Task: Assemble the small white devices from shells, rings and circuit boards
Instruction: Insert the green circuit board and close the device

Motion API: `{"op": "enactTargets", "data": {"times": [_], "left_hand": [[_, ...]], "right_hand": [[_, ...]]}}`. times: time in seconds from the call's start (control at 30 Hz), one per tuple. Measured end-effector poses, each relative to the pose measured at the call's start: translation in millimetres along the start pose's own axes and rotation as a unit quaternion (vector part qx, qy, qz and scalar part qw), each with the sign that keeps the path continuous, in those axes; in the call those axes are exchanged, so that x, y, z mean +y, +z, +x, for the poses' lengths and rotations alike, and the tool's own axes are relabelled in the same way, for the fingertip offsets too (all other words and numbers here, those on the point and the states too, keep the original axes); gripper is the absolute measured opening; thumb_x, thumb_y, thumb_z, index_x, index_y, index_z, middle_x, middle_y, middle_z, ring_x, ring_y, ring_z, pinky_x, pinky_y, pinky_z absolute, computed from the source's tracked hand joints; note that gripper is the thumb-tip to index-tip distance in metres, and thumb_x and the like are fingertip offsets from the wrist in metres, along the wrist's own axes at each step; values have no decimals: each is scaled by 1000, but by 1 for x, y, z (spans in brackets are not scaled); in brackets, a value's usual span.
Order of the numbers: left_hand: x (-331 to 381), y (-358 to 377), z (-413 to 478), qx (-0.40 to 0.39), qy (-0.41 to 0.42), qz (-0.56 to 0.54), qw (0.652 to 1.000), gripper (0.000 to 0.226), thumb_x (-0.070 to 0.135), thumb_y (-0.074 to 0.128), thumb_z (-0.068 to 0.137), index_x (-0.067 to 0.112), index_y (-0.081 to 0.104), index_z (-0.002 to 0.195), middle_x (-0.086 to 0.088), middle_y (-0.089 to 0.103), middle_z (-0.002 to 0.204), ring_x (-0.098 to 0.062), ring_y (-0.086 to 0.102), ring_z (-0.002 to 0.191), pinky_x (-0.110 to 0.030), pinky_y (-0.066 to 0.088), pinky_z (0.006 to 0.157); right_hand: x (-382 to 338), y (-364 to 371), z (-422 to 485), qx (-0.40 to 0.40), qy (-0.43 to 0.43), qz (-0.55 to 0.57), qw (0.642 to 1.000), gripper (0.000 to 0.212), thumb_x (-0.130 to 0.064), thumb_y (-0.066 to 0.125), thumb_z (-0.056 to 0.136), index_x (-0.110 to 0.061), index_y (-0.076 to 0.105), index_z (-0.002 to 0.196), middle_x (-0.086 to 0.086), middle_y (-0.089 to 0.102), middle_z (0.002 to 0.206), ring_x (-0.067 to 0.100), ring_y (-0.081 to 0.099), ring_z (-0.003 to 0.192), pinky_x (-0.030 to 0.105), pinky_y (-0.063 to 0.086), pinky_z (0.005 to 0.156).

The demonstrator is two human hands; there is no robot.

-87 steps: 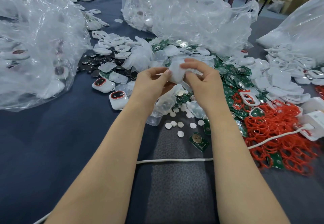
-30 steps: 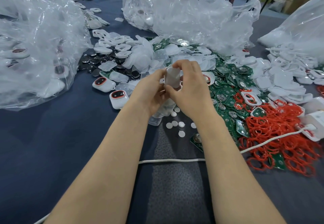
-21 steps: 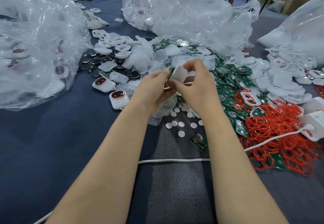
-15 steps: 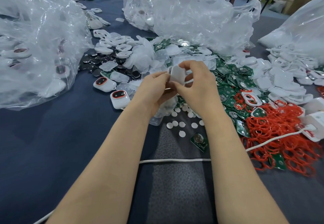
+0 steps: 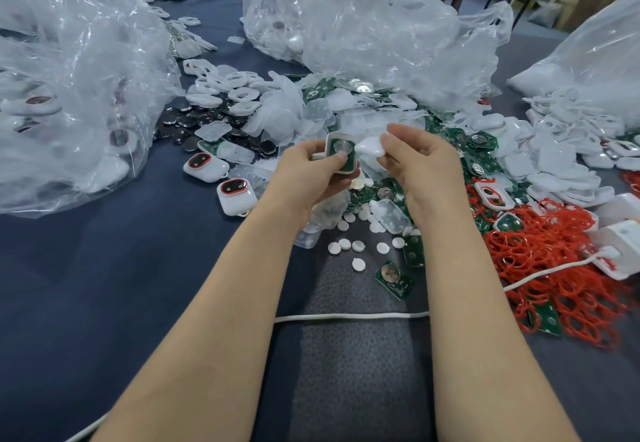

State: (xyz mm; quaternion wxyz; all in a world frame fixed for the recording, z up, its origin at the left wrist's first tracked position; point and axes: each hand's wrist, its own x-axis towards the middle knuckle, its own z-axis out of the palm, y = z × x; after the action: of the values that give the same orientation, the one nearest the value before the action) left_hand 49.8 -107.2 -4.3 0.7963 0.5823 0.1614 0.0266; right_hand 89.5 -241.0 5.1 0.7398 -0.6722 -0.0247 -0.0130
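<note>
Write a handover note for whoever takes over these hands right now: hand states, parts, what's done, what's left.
Left hand: holds a shell half with a green board seated inside.
Right hand: pinches a white cover right beside it, not closed on.
Done: two finished devices lie on the table, left of the hands.
Stock: red rings, loose shells and loose boards to the right.
Left: press the cover on, then probably carry on through the piles.

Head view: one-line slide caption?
Left hand holds a board-fitted shell; right hand pinches a white cover beside it, above the parts-strewn table.
</note>
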Motion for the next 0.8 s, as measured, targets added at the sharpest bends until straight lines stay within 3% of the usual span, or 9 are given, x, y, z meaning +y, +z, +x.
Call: {"op": "enactTargets", "data": {"times": [0.07,0.23,0.5,0.67,0.8], "left_hand": [[0,0,-1,-1,7,8,1000,23,3,58,93,5,58,116,-15,69,101,-17,71,76,-21,59,67],[2,1,-3,-2,9,-6,1000,14,0,56,93,11,61,99,-13,70,87,-17,71,68,-23,59,63],[1,0,-2,6,22,-7,1000,14,7,54,95,7,61,107,-9,72,84,-11,72,69,-22,59,67],[3,-2,-5,-26,-3,-25,999,11,15,60,94,6,63,100,-5,74,76,-14,72,71,-22,59,62],[3,-1,-5,-26,8,11,1000,7,12,60,94,7,63,91,-6,73,70,-14,70,65,-22,58,60]], "right_hand": [[0,0,0,-4,-3,-3,1000,11,-3,66,87,-12,67,93,0,66,83,5,67,67,14,52,65],[0,-1,0,2,-2,13,1000,22,-1,62,89,-11,60,108,4,61,96,9,64,82,16,53,67],[-3,-1,0,11,-2,33,999,25,5,56,90,-16,61,104,-2,63,88,4,62,76,15,53,64],[0,-4,1,21,-27,-96,995,35,9,51,83,-22,63,97,-1,63,94,13,62,89,30,56,75],[4,-3,-2,-24,-48,-266,962,30,0,52,84,-22,63,101,-4,64,95,9,61,84,22,51,68]]}}
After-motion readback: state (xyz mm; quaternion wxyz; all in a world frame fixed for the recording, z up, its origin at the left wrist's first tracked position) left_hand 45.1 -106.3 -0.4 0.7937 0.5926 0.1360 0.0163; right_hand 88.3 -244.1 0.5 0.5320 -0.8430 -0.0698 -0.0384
